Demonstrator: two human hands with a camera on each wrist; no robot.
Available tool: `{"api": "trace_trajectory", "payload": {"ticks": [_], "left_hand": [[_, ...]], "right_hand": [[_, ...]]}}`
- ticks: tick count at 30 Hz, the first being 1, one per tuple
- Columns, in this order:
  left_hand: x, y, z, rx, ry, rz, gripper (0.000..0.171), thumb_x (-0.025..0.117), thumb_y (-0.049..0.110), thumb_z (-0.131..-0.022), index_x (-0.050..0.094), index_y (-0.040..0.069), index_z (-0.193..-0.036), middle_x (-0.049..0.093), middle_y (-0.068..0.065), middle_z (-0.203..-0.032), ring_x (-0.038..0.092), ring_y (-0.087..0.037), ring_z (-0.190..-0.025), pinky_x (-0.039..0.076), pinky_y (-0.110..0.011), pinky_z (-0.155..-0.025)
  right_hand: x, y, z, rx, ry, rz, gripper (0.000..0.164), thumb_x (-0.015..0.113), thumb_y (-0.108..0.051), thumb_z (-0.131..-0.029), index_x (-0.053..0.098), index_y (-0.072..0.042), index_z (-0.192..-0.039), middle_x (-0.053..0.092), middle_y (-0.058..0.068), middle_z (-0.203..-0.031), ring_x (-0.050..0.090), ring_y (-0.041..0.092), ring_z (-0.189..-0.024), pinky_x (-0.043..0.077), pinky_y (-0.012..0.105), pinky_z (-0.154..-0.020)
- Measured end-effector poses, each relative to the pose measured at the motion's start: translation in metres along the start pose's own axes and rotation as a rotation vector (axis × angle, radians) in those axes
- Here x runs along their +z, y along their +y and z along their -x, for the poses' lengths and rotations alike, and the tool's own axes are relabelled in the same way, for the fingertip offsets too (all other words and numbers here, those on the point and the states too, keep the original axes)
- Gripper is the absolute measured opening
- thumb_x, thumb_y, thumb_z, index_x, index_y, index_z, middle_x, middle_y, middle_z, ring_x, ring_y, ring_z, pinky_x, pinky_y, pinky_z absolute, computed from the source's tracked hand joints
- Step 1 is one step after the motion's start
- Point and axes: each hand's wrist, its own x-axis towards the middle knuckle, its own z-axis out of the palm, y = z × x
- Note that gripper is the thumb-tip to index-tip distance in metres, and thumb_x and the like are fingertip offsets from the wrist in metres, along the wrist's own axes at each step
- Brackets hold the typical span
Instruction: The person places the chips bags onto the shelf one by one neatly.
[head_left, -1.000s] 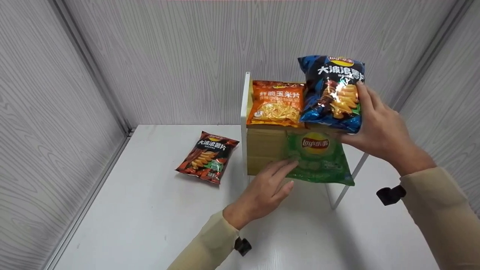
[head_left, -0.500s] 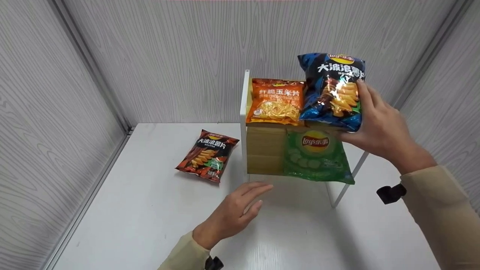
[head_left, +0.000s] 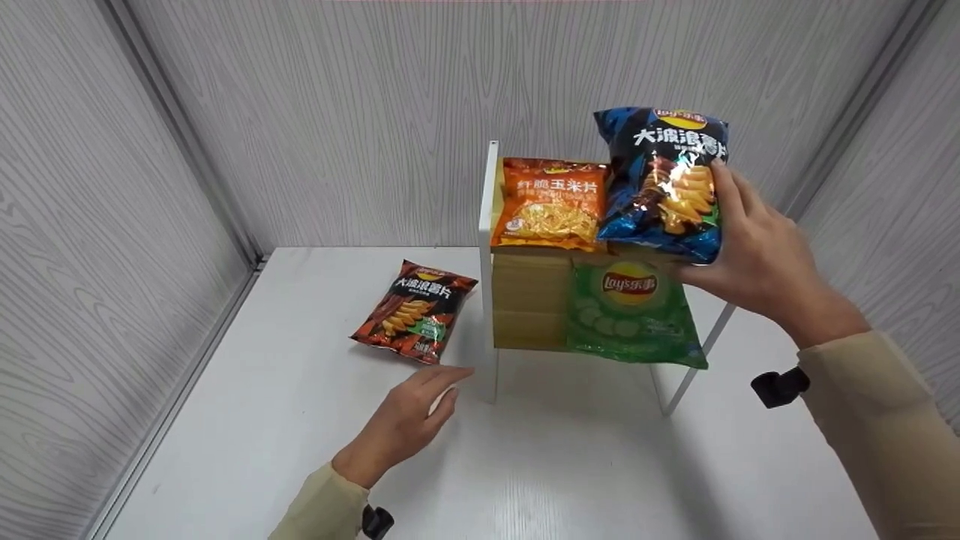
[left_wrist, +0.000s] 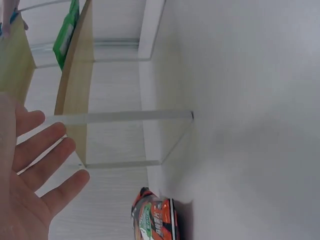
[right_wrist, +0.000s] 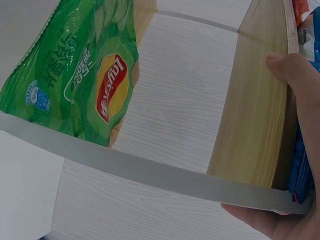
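Note:
My left hand point(head_left: 401, 420), its fingers extended and empty, hovers above the white table just in front of a red-and-black chip bag point(head_left: 416, 315) lying flat. My right hand point(head_left: 765, 259) grips the right end of a two-tier shelf point(head_left: 529, 300). In the right wrist view its thumb point(right_wrist: 282, 65) lies against the underside of the upper board. Its fingers reach up beside a blue chip bag point(head_left: 664, 180), which leans on the upper tier. An orange corn chip bag point(head_left: 555, 206) stands left of the blue one. A green chip bag point(head_left: 634, 315) lies on the lower tier, overhanging its front.
The shelf has wooden boards and white metal side frames point(head_left: 487, 300) standing on the table point(head_left: 300, 420). Grey wood-grain panels point(head_left: 360, 120) enclose the back and both sides. A small black device point(head_left: 780, 388) sits at my right wrist.
My left hand has withdrawn from the green chip bag, moving left and down toward the red-and-black one. My right hand and the blue bag have stayed put.

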Motion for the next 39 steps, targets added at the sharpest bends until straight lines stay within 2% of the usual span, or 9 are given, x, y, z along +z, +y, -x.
{"api": "trace_trajectory", "payload": {"ticks": [4,8,17,23,27,31,35,39], "left_hand": [[-0.003,-0.016,-0.002,-0.045,0.032,-0.051,0.037,0.062,0.015,-0.097,0.061,0.022,-0.134,0.064,0.001,-0.129,0.060,-0.015,-0.121,0.052,-0.035,-0.101],[-0.007,-0.029,-0.005,-0.097,0.014,-0.109,0.039,0.062,0.021,-0.098,0.057,0.025,-0.137,0.059,-0.001,-0.134,0.058,-0.016,-0.123,0.051,-0.036,-0.102],[-0.012,-0.053,-0.018,-0.103,-0.023,-0.211,0.049,0.069,0.022,-0.093,0.052,0.023,-0.139,0.050,-0.008,-0.142,0.050,-0.024,-0.130,0.048,-0.044,-0.107],[-0.011,-0.071,-0.030,-0.158,-0.099,-0.319,0.067,0.074,0.031,-0.089,0.043,0.025,-0.148,0.040,-0.011,-0.152,0.035,-0.033,-0.143,0.034,-0.053,-0.117],[-0.007,-0.088,-0.039,-0.138,-0.132,-0.436,0.080,0.078,0.038,-0.084,0.038,0.024,-0.152,0.034,-0.015,-0.156,0.025,-0.038,-0.147,0.024,-0.059,-0.120],[-0.004,-0.098,-0.045,-0.134,-0.151,-0.528,0.090,0.080,0.044,-0.080,0.034,0.025,-0.155,0.027,-0.016,-0.160,0.022,-0.040,-0.149,0.019,-0.063,-0.120],[-0.002,-0.103,-0.049,-0.173,-0.177,-0.535,0.094,0.082,0.045,-0.078,0.031,0.027,-0.156,0.023,-0.016,-0.163,0.021,-0.041,-0.150,0.016,-0.065,-0.120],[0.000,-0.112,-0.051,-0.209,-0.165,-0.501,0.099,0.085,0.042,-0.075,0.030,0.029,-0.156,0.022,-0.016,-0.163,0.018,-0.040,-0.150,0.017,-0.068,-0.118]], "right_hand": [[0.000,0.000,0.001,-0.001,0.008,0.014,0.122,0.078,-0.058,-0.074,-0.001,-0.024,-0.160,0.023,0.019,-0.161,0.047,0.055,-0.122,0.038,0.074,-0.097],[0.000,0.001,0.000,-0.004,0.009,0.018,0.122,0.078,-0.059,-0.074,-0.001,-0.024,-0.160,0.023,0.019,-0.161,0.046,0.055,-0.124,0.038,0.074,-0.097],[-0.001,0.001,0.001,0.012,0.006,0.001,0.125,0.079,-0.062,-0.071,-0.001,-0.026,-0.160,0.022,0.017,-0.162,0.045,0.056,-0.125,0.036,0.075,-0.098],[0.000,0.000,0.000,0.002,0.014,-0.003,0.124,0.081,-0.057,-0.072,0.000,-0.026,-0.160,0.022,0.017,-0.162,0.045,0.055,-0.125,0.036,0.075,-0.099],[0.000,0.000,0.000,-0.002,0.020,0.006,0.124,0.081,-0.057,-0.072,0.000,-0.025,-0.160,0.023,0.017,-0.162,0.046,0.055,-0.124,0.038,0.074,-0.098],[0.000,0.000,0.000,-0.006,0.020,0.011,0.123,0.079,-0.059,-0.072,0.001,-0.025,-0.160,0.023,0.018,-0.162,0.046,0.055,-0.124,0.038,0.074,-0.097],[0.000,0.000,0.000,-0.012,0.019,0.005,0.123,0.079,-0.060,-0.072,0.001,-0.025,-0.160,0.023,0.018,-0.162,0.045,0.055,-0.126,0.037,0.075,-0.098],[0.001,0.000,0.000,-0.013,0.016,0.001,0.124,0.080,-0.060,-0.071,0.000,-0.025,-0.160,0.022,0.018,-0.162,0.044,0.055,-0.127,0.036,0.075,-0.099]]}}
